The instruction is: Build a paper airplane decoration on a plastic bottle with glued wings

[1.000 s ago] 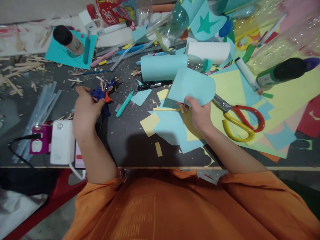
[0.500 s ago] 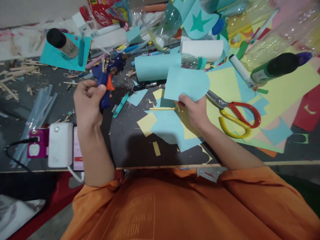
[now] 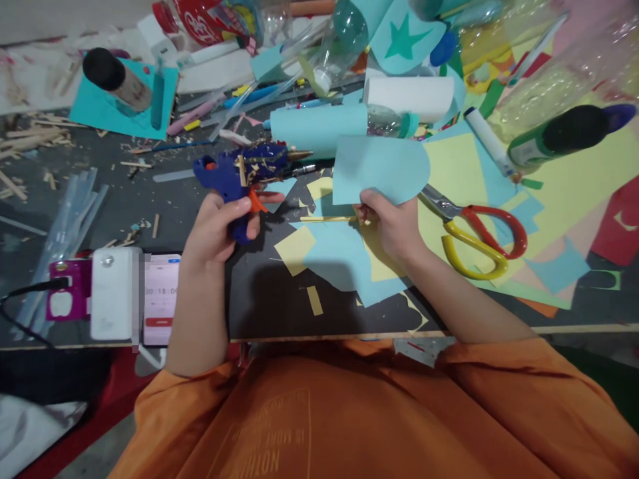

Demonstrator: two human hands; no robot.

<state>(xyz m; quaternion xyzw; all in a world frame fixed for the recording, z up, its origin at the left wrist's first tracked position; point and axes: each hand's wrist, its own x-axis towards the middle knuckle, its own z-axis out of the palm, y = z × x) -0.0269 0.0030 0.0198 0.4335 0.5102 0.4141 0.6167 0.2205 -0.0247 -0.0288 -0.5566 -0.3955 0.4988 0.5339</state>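
In the head view, your left hand [image 3: 217,223] grasps a dark-blue plastic glue gun with an orange trigger [image 3: 222,171] by its handle, nozzle pointing right. Your right hand [image 3: 387,218] pinches the lower edge of a light-blue, round-ended paper piece [image 3: 382,167], which lies between the nozzle and the red-and-yellow-handled metal scissors [image 3: 482,211] on the dark desk [image 3: 249,293].

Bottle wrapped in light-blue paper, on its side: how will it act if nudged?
The bottle will probably roll, being round and on its side, though the black pen in front might check it. Likely light: its bare end by the green cap is clear plastic. The paper wrap may crease if squeezed.
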